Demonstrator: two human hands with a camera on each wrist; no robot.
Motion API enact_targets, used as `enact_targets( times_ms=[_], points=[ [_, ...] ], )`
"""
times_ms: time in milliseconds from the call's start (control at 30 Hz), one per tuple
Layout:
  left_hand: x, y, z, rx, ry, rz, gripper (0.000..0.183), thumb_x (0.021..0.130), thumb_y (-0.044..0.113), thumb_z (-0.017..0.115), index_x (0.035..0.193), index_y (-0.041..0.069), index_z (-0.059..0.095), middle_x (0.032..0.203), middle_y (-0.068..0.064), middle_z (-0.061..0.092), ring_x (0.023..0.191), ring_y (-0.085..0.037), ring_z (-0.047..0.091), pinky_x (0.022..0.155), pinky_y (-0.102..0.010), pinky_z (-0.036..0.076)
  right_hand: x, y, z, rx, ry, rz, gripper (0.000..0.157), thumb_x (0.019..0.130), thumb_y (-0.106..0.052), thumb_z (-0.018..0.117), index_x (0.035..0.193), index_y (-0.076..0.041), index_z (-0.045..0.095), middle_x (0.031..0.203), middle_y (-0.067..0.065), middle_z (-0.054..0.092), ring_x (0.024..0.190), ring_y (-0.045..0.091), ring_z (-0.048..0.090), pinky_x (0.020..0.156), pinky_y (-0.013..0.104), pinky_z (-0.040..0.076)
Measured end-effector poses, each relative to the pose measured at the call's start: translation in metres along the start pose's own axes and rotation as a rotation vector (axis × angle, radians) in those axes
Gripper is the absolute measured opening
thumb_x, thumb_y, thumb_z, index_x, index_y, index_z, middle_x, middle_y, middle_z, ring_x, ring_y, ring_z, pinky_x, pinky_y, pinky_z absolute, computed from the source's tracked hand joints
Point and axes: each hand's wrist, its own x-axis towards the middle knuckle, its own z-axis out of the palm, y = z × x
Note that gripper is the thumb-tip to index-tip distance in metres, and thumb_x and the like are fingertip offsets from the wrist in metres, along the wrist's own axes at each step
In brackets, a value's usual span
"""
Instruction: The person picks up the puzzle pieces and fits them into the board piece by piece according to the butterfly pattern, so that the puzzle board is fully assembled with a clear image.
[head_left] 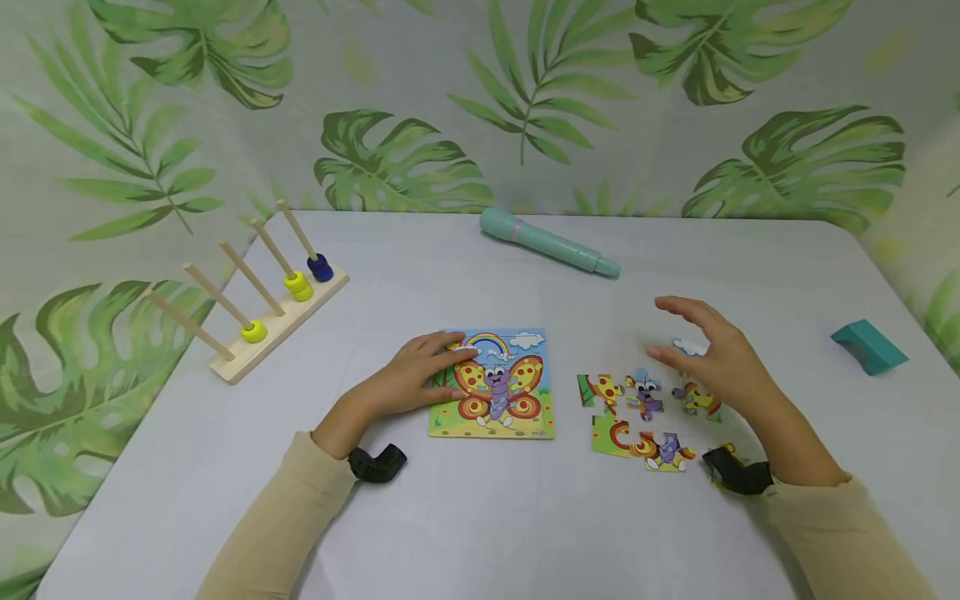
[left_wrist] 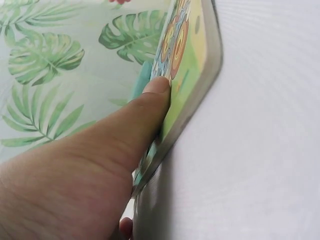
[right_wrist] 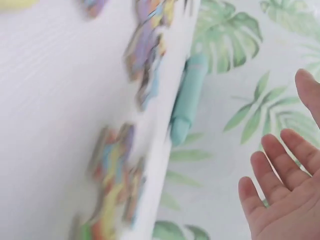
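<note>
A square butterfly puzzle board point(head_left: 517, 408) lies flat on the table, a rainbow and clouds at its top. My left hand point(head_left: 416, 375) rests across its left side, fingers on the picture; in the left wrist view the thumb point(left_wrist: 135, 120) touches the board's face point(left_wrist: 192, 75) near its edge. To the right lie several loose jigsaw pieces point(head_left: 645, 393), some joined in pairs. Over the upper right pieces hovers my right hand point(head_left: 723, 362), thumb and fingers spread apart and holding nothing. Its empty palm point(right_wrist: 285, 200) shows in the right wrist view, where the pieces point(right_wrist: 112, 165) are blurred. The hand partly covers some pieces.
A wooden peg stand point(head_left: 288, 323) with yellow and blue beads stands at the back left. Toward the back edge lies a teal microphone-shaped tube point(head_left: 551, 243). A teal arch block point(head_left: 870, 346) sits far right. Leaf-patterned cloth point(head_left: 480, 100) hangs behind the white table.
</note>
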Motion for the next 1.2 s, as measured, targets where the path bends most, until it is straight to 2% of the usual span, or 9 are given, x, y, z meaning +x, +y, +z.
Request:
enact_targets(
  times_ms=[267, 467, 700, 967, 1200],
  points=[
    [0.001, 0.003, -0.001, -0.014, 0.002, -0.003, 0.063, 0.085, 0.051, 0.053, 0.139, 0.025, 0.035, 0.146, -0.003, 0.021, 0.132, -0.029, 0.015, 0.105, -0.045, 0.011, -0.008, 0.029, -0.006, 0.014, -0.021, 0.158, 0.066, 0.08, -0.031, 0.068, 0.136, -0.012, 0.037, 0.134, 0.013, 0.039, 0.122, 0.038, 0.03, 0.091, 0.063, 0.024],
    [0.001, 0.002, -0.001, -0.016, 0.005, -0.007, 0.062, 0.084, 0.05, 0.054, 0.139, 0.025, 0.036, 0.146, -0.003, 0.022, 0.132, -0.028, 0.015, 0.105, -0.044, 0.012, -0.01, 0.04, -0.011, -0.001, -0.092, 0.226, 0.07, 0.081, -0.034, 0.066, 0.138, -0.009, 0.032, 0.136, 0.019, 0.034, 0.121, 0.045, 0.027, 0.089, 0.064, 0.024],
    [0.0, 0.003, -0.002, -0.018, 0.004, -0.011, 0.062, 0.085, 0.048, 0.055, 0.139, 0.024, 0.036, 0.145, -0.003, 0.022, 0.132, -0.028, 0.016, 0.105, -0.044, 0.012, -0.013, 0.059, -0.014, -0.028, -0.16, 0.232, 0.073, 0.081, -0.034, 0.066, 0.137, -0.003, 0.031, 0.134, 0.025, 0.033, 0.12, 0.047, 0.026, 0.091, 0.064, 0.021],
    [-0.001, 0.004, -0.001, -0.026, 0.007, -0.009, 0.061, 0.085, 0.046, 0.056, 0.138, 0.023, 0.037, 0.145, -0.004, 0.022, 0.131, -0.028, 0.016, 0.105, -0.045, 0.012, -0.015, 0.072, -0.014, -0.037, -0.189, 0.204, 0.072, 0.081, -0.032, 0.067, 0.135, 0.001, 0.033, 0.136, 0.028, 0.027, 0.127, 0.047, 0.015, 0.096, 0.063, 0.011],
    [0.0, 0.002, 0.0, -0.025, 0.009, -0.01, 0.061, 0.085, 0.047, 0.055, 0.138, 0.023, 0.037, 0.145, -0.003, 0.022, 0.131, -0.028, 0.016, 0.105, -0.045, 0.012, -0.014, 0.075, -0.013, -0.063, -0.204, 0.159, 0.063, 0.081, -0.027, 0.068, 0.129, 0.003, 0.04, 0.132, 0.029, 0.03, 0.123, 0.049, 0.02, 0.096, 0.063, 0.013]
  ],
)
